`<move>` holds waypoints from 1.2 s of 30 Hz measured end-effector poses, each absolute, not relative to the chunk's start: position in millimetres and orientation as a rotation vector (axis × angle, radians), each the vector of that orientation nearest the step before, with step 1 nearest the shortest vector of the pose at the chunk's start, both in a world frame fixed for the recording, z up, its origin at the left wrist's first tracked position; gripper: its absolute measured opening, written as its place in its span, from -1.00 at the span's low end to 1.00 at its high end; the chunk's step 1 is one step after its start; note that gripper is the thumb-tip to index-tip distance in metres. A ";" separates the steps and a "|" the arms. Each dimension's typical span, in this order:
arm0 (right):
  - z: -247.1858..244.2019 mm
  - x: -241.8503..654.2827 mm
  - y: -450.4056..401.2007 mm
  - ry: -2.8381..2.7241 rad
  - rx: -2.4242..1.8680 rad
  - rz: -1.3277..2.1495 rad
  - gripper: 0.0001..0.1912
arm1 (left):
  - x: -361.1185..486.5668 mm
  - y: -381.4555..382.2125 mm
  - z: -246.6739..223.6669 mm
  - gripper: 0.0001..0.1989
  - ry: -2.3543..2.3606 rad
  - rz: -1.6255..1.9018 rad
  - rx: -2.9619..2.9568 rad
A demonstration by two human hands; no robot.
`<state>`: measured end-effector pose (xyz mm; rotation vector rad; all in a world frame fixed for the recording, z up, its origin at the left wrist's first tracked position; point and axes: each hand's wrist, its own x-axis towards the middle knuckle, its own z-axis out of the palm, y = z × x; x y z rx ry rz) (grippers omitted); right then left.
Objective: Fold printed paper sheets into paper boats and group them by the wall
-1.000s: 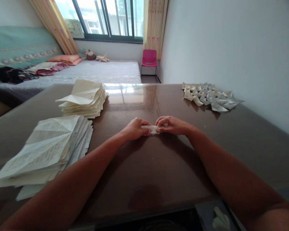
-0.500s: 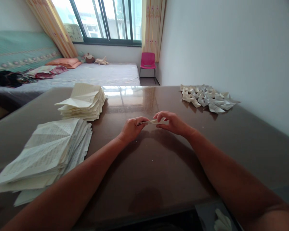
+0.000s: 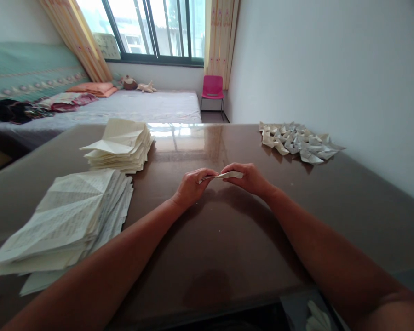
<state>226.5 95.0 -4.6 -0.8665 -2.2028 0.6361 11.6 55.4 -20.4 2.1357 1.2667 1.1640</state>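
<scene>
Between my two hands, above the middle of the brown table (image 3: 207, 248), is a small folded piece of paper (image 3: 232, 174), seen nearly edge-on. My left hand (image 3: 195, 184) pinches its left end between thumb and fingers. The right end is gripped by my right hand (image 3: 246, 177), thumb below and fingers on top. The paper's exact folded shape is partly hidden by the fingers. Both forearms reach in from the bottom corners of the view.
Left of my arms lie a stack of creased printed sheets (image 3: 65, 216) and, behind it, a stack of creased cream sheets (image 3: 120, 142). Several folded paper boats (image 3: 300, 140) cluster at the table's far right, near the white wall. A bed (image 3: 158, 103) and pink chair (image 3: 213, 87) stand beyond.
My right hand's fingers have come down and closed on the right end of the paper. My left hand keeps its pinch, its fingertips slightly further right.
</scene>
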 end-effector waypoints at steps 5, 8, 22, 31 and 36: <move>-6.8 226.5 96.8 -2.163 -0.966 0.661 -0.75 | 12.4 56.0 -20.7 -0.77 1.309 1.132 2.107; -5.6 227.4 98.2 -2.160 -0.946 0.746 -0.73 | 12.9 55.7 -18.7 -0.78 1.347 1.139 2.075; -2.3 229.7 95.9 -2.271 -0.911 1.046 -0.62 | 9.6 57.2 -23.8 -0.79 1.348 1.119 2.286; -3.1 231.9 101.3 -2.068 -0.936 1.341 -0.53 | 11.5 59.0 -21.9 -0.69 1.279 0.896 1.914; -6.2 225.5 100.1 -1.769 -0.922 1.531 -0.59 | 14.0 59.5 -20.3 -0.63 1.102 0.921 1.639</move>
